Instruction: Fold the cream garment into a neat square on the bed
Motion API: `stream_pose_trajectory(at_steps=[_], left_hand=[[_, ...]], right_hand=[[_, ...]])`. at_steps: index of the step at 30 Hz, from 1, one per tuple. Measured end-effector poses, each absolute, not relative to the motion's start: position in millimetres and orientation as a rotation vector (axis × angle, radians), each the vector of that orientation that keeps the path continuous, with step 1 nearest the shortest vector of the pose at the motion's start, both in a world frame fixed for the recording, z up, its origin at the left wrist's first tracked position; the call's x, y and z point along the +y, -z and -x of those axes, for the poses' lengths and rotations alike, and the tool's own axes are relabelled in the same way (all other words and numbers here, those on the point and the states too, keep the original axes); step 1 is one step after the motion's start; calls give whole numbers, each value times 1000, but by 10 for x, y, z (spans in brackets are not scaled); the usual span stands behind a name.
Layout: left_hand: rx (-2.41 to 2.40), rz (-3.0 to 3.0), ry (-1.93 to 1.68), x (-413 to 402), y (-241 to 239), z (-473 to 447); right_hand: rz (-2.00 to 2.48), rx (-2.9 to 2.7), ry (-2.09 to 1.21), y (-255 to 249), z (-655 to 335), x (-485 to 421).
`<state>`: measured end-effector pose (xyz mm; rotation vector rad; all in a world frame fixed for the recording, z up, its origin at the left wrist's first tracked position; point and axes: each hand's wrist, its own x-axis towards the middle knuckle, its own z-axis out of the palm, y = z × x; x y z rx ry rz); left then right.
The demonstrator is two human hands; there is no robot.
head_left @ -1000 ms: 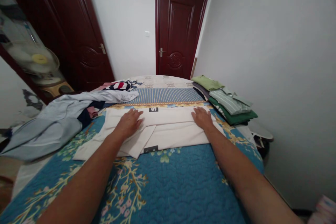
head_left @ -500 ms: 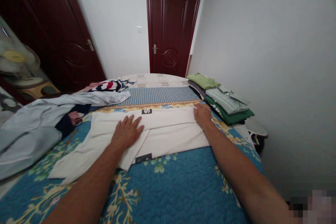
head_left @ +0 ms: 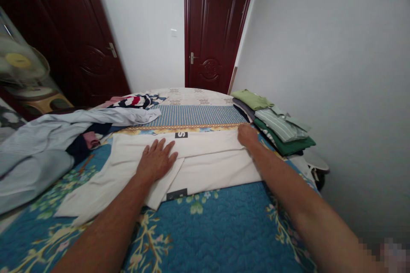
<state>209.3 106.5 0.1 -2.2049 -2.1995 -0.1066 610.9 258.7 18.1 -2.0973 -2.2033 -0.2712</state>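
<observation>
A cream garment (head_left: 205, 166) with small black labels lies partly folded across the blue floral quilt (head_left: 211, 230). My left hand (head_left: 156, 160) rests flat on its left half, fingers spread. At the garment's far right corner sits my right hand (head_left: 247, 135); its fingers curl down over the edge and are mostly hidden.
A stack of folded green and striped clothes (head_left: 275, 126) sits at the bed's right edge by the wall. A pile of unfolded light blue and dark clothes (head_left: 57, 136) lies at the left. A fan (head_left: 19, 64) stands far left, with dark red doors (head_left: 211, 30) behind.
My right hand has slid outward to the garment's far right corner. My left hand has drawn back slightly toward me and stays flat on the cloth.
</observation>
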Motion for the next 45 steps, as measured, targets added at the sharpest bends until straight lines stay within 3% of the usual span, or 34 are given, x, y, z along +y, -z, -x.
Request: stream_pose_trajectory(at_steps=[9,15,21,26,31,37,45], left_hand=[[-2184,2190,135,1019,-42,-2137],[-2182,2187,173,1024,-24,-2138],[-2181,2197,191,1044,2,-2125],[-2172,2187,189,1058,14,-2121],[-2185,2185,135,1063,-19,-2127],[-2160,2186,126,1078,-5,-2100],[-2164,2192,164,1089,35,-2083]], right_hand=[[2104,-2170,328,-77,-5975,2653],[1986,-2291,327,31,-6293,2442],[2143,-2154,330,-56,-6539,2190],[1960,-2108,413,-93,-6138,1997],[1702,-2405,165,7,-5516,1797],[2088,-2189,-63,35,-5457,1936],[2288,-1969,-79,2,-5939,2346]])
